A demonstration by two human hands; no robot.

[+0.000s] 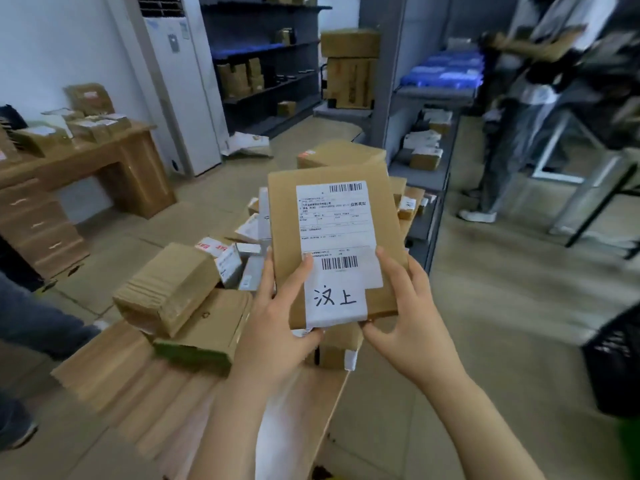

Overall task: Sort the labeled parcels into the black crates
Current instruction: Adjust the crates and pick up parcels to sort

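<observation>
Heading for the black crate (614,358) at four o'clock looks right. Above the parcel pile (166,289) at nine, the labeled parcel (334,237) sits centre, left hand (273,327) and right hand (412,320) gripping its lower edge; check its handwritten tag (334,296) first.

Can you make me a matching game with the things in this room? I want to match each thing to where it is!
Things:
1. flat brown parcel
2. black crate
3. white air conditioner
4. wooden desk

Places:
a. at the far right edge of the picture
b. held up between the left hand and the right hand
c. on the left, with small parcels on top
d. standing tall at the back, beside the dark shelves

Right pairs: 1-b, 2-a, 3-d, 4-c.
</observation>
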